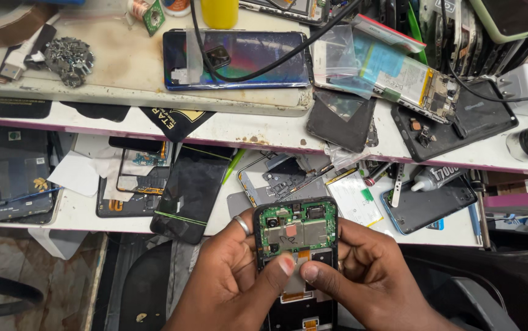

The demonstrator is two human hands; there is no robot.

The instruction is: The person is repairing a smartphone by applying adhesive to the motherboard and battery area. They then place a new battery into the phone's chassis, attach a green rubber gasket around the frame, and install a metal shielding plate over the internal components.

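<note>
Opened phone (296, 245) | lower end cut off | left hand (239, 276), right hand (362, 270) pinching its sides, thumbs pressed on centre, fingers hidden behind

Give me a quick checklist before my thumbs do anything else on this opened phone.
1. Both hands on the phone: ok, left hand and right hand grip its sides.
2. Circuit board exposed, back cover off: ok.
3. Thumbs meet below the board: ok.
4. Orange flex seated: cannot tell.
5. Phone supported: not ok, held off the shelf.
6. Tweezers close by: ok, on the shelf behind.
</note>
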